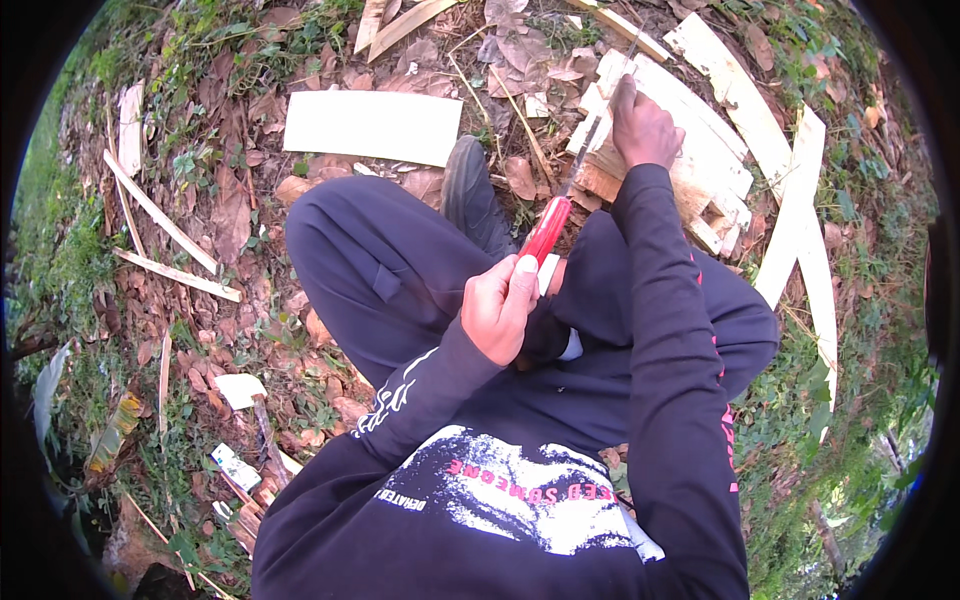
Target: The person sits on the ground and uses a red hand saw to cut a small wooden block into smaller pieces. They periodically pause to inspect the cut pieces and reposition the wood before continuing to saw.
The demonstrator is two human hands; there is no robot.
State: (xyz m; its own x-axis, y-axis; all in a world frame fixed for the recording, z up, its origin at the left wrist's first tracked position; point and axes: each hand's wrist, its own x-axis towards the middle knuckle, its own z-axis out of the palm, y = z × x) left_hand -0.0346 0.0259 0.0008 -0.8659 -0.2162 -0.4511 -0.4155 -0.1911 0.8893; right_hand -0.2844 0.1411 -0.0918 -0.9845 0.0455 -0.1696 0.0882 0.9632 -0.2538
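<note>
A long, thin dark tool with a red handle [545, 232] slants away from me over my crossed legs. My left hand [500, 310] is closed round the near end of its handle. Farther up, my right hand [645, 128] has its fingers closed at the thin dark shaft; whether this is a blade or a file I cannot tell. Just beyond and under my right hand lies a stack of pale wood pieces [715, 150]. A small pale piece [548, 273] shows beside the handle, partly hidden by my left hand.
A pale rectangular board [372, 127] lies ahead on the leaf-strewn ground. Long wooden strips [730, 95] rest at the far right, one crossing another [800, 220]. Thin slats [160, 212] are scattered at the left. My shoe [472, 200] sits near the board.
</note>
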